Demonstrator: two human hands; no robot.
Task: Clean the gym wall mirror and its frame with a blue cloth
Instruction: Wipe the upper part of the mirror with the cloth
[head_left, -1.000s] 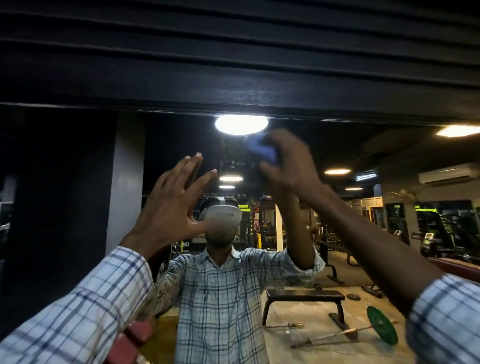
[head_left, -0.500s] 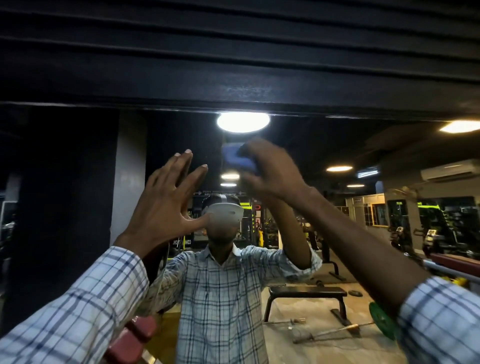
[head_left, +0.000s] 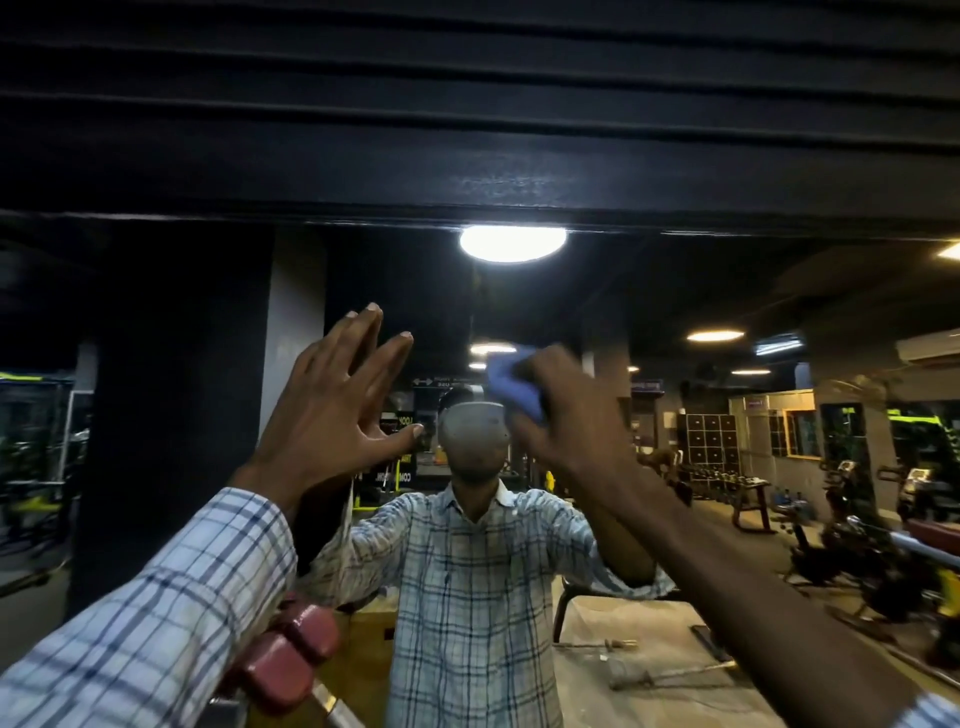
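The wall mirror (head_left: 727, 291) fills the lower two thirds of the view and reflects the gym and a person in a checked shirt. Its black frame (head_left: 467, 171) runs across the top as a wide dark band. My right hand (head_left: 566, 410) presses a bunched blue cloth (head_left: 511, 382) against the glass at centre, well below the frame. My left hand (head_left: 332, 410) lies flat on the mirror to the left of the cloth, fingers spread, holding nothing.
Red dumbbells (head_left: 285, 660) on a rack sit low at the left, just under my left sleeve. The reflection shows a bench, a barbell on the floor, machines at the right and ceiling lamps (head_left: 511, 244).
My right hand has carried the cloth down the glass, from just under the lamp's reflection to about head height. My left hand has stayed on the mirror.
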